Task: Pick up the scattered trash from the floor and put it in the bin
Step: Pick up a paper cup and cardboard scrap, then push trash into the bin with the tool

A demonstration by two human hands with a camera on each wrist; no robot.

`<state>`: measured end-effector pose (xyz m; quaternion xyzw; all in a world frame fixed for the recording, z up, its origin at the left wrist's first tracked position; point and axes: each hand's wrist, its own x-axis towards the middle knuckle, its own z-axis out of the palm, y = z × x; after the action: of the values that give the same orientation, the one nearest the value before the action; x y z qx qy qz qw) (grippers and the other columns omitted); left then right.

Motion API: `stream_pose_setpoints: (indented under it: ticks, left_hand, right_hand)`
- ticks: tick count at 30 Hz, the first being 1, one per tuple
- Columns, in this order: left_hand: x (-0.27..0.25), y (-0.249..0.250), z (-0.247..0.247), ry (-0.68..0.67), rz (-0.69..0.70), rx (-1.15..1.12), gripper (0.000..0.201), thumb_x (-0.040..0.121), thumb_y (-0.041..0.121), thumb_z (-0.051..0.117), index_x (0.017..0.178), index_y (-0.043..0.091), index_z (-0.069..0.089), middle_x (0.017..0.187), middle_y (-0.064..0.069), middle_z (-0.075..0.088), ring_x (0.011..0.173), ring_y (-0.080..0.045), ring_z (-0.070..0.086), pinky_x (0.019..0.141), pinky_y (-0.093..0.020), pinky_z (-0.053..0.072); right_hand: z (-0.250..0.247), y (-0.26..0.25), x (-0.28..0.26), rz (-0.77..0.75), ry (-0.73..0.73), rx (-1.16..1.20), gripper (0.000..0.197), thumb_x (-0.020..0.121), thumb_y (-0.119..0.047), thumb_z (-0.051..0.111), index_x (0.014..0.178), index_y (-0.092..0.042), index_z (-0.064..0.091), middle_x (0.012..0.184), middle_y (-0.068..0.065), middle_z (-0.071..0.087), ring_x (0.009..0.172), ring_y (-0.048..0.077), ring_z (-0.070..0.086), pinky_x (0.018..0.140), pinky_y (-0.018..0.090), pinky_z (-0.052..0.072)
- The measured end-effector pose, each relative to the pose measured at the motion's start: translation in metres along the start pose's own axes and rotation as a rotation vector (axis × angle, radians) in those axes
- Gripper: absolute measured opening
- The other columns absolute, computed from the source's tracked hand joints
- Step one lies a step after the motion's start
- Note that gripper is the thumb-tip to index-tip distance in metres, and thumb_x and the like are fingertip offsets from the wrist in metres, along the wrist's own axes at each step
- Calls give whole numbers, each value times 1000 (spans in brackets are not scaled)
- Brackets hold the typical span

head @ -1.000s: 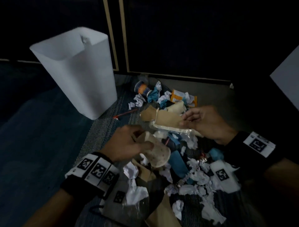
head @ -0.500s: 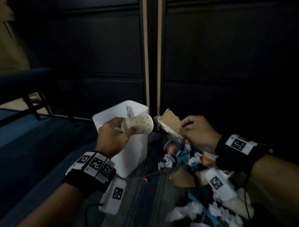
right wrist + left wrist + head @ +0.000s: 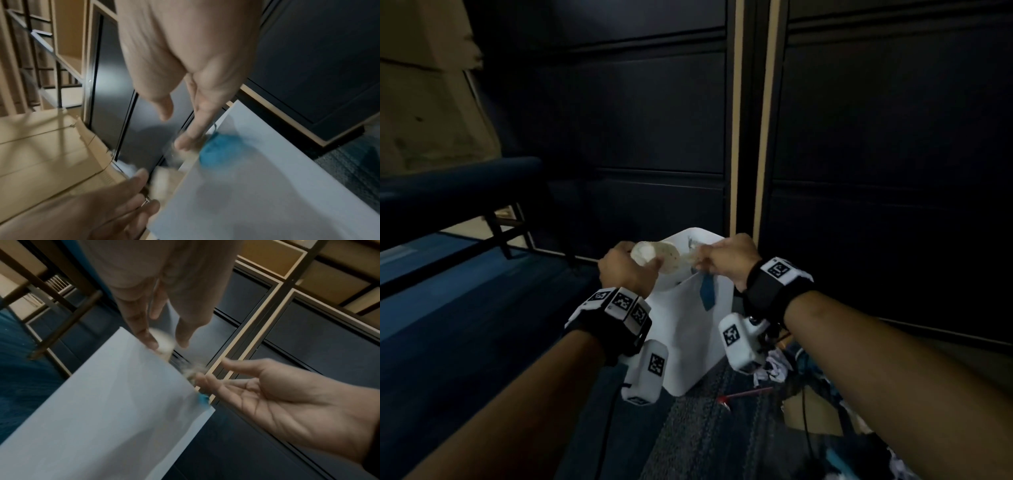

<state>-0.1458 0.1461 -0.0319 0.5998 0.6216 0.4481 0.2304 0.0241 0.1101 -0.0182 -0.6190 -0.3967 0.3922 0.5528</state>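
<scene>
The white bin (image 3: 688, 342) stands on the floor below both hands. My left hand (image 3: 650, 262) pinches a dotted paper cup (image 3: 664, 255) between thumb and fingertips over the bin's mouth; the cup (image 3: 162, 340) is blurred in the left wrist view. My right hand (image 3: 703, 262) hovers over the rim with palm and fingers spread (image 3: 205, 374). A pale scrap of cardboard and clear plastic (image 3: 688, 257) blurs at its fingertips. A blue scrap (image 3: 707, 294) hangs over the bin's near rim, also seen as the blue scrap (image 3: 222, 149) beside the bin wall (image 3: 267, 186).
A red stick (image 3: 746, 394) lies on the grey carpet right of the bin. More crumpled paper and cardboard (image 3: 815, 414) sit at the lower right. Dark cabinet doors (image 3: 893, 171) rise behind the bin; a blue padded seat (image 3: 458, 185) is at the left.
Both hands have risen from the trash pile to the bin's mouth, carrying the cup and the cardboard. The right hand's fingers have spread apart.
</scene>
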Motion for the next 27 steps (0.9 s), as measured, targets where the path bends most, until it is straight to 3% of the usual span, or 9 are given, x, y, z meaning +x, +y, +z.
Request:
stream_pose_setpoints:
  ticks: [3,5,8,11,14,16,19,23,27]
  left_hand:
    - [-2,-9,-3,-24,8,31,68,79,38,76,135,10,51,126,-9,61,124,-24,49,97,-33,43]
    - [-4,-13,-5,-32,21,-9,61,82,33,75,133,7,52,124,-9,62,111,-19,55,93,-28,43]
    - [-15,-16,-8,-9,86,-62,41,82,25,75,116,9,61,111,-5,66,77,-6,59,81,-23,47]
    - [-34,-19,-7,16,192,-82,22,80,24,75,97,14,66,90,-1,68,72,-11,64,72,-30,57]
    - [-65,-18,1,-39,291,-49,11,80,26,74,79,19,66,70,7,66,63,-7,63,63,-23,54]
    - [-91,-18,11,-127,346,-9,12,80,26,74,73,19,67,64,8,66,60,-6,62,61,-19,50]
    - [-132,-26,31,-292,408,30,11,78,22,75,71,18,68,63,2,67,60,-14,63,62,-23,51]
    - [-190,-46,61,-578,429,155,22,77,24,68,58,26,56,60,-1,62,64,-26,62,60,-30,48]
    - [-241,-70,88,-938,429,238,6,75,18,70,69,18,69,73,0,71,70,-15,66,70,-34,55]
  right_hand:
    - [8,-2,-1,23,-59,173,34,93,-15,65,107,15,58,103,31,68,89,34,73,74,33,62]
    - [3,-1,-5,-15,-87,196,31,96,-13,62,112,12,57,109,31,65,93,31,72,75,30,62]
    - [-14,2,-10,-107,-73,221,6,94,-5,63,97,0,64,104,27,69,93,30,73,81,34,61]
    - [-38,5,-22,-128,-46,218,4,93,-4,63,95,-1,65,100,26,71,92,30,73,83,38,60]
    - [-71,18,-48,-90,-16,131,9,93,-5,63,98,3,65,100,26,70,92,33,72,81,39,61]
    - [-94,38,-69,-43,-19,6,13,93,-7,64,100,3,66,99,24,71,87,31,71,75,35,60]
    - [-134,79,-101,35,-54,-218,13,90,-12,69,95,0,71,92,22,73,81,28,69,68,36,59]
    - [-181,125,-147,128,-220,-523,14,92,-14,68,89,-1,73,90,19,73,76,23,69,66,32,58]
    - [-210,169,-184,192,-395,-758,20,94,-23,65,93,-5,74,87,11,73,77,24,69,68,37,61]
